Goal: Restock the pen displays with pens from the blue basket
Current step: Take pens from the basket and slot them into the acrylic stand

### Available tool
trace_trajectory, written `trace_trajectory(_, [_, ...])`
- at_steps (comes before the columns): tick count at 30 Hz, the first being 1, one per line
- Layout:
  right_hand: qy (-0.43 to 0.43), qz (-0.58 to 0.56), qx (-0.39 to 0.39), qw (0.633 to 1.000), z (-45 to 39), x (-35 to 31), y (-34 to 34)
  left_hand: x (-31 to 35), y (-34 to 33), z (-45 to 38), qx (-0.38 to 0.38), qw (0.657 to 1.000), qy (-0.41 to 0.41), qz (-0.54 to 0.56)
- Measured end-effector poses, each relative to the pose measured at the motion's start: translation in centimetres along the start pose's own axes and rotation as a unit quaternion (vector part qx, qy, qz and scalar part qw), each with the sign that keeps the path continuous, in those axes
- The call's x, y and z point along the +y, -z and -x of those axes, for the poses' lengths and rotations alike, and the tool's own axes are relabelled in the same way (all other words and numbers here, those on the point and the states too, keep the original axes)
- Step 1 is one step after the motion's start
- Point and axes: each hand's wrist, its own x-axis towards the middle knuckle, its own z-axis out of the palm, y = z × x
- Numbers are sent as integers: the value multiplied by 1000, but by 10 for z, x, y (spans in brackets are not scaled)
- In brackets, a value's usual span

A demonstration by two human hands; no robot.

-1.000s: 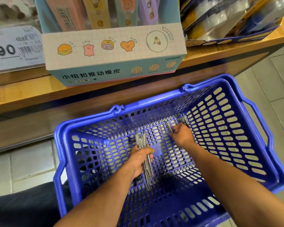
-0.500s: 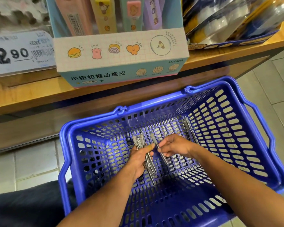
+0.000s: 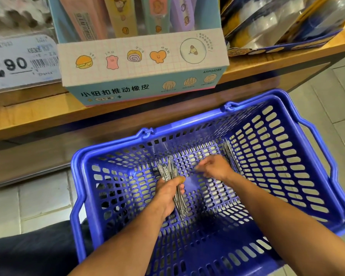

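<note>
Both arms reach into a blue basket set on the tiled floor below a wooden shelf. The left hand has its fingers wrapped round a bundle of pens, the pens fanning out above and below the fist. The right hand hovers just beside the bundle, its fingers blurred, so whether they are spread or curled cannot be told. More pens lie against the basket's far right wall. An illustrated eraser display box stands on the shelf beside a price tag

Left grip clenched; right grip blurred, fingers loosely curled.
</note>
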Motion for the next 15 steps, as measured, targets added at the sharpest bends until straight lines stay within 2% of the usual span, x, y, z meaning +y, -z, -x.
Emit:
trace_trajectory(2, [-34, 94, 224, 969, -12, 7, 16, -1, 0, -1, 5, 1000, 10, -11])
trace_trajectory(3, [-57, 138, 277, 949, -16, 10, 22, -2, 1, -1, 7, 1000, 13, -16])
trace_trajectory(4, [-80, 187, 287, 936, -18, 13, 25, -2, 1, -1, 9, 1000, 13, -22])
trace_trajectory(6, [-111, 269, 247, 924, -21, 18, 28, -3, 1, -1, 9, 1000, 13, -26])
trace_trajectory(10, [-99, 316, 224, 917, -20, 29, 22, -1, 1, -2, 3, 1000, 16, -20])
trace_trajectory(15, [-75, 237, 116, 961, -6, 14, 11, -1, 0, 0, 1, 1000, 10, -16])
